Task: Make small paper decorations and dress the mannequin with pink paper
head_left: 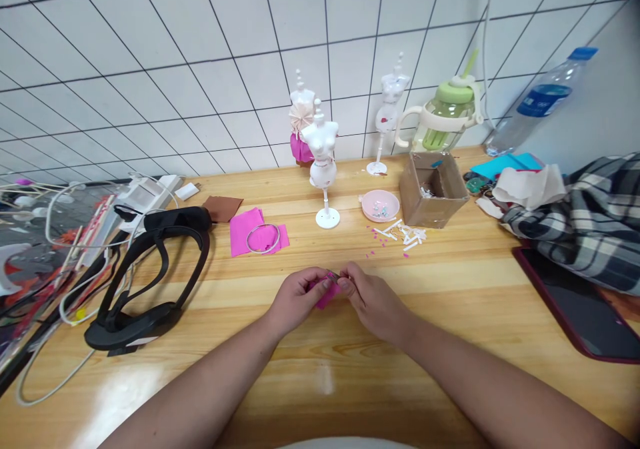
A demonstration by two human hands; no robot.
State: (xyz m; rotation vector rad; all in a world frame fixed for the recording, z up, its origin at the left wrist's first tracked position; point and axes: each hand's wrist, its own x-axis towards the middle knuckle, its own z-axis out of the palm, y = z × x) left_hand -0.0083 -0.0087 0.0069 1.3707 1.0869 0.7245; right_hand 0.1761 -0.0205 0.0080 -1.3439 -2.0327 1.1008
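Over the middle of the wooden table, my left hand (299,297) pinches a small magenta piece (327,294), thin like paper or cloth. Close beside it, my right hand (376,301) is closed, thumb against fingers, at the piece's upper right edge. A small dark, metal-looking thing shows between the two hands; its kind is too small to tell. Behind the hands stands a white mini mannequin (323,149) on a round base. To the left, folded magenta sheets (243,237) lie under a silver ring (248,241).
Two more mannequins, one dressed (301,119) and one white (387,109), stand by the tiled wall. On the right are a pink dish (370,207), white and magenta scraps (411,237), a cardboard box (425,210) and a tablet (575,309). A black headset strap (145,322) lies left.
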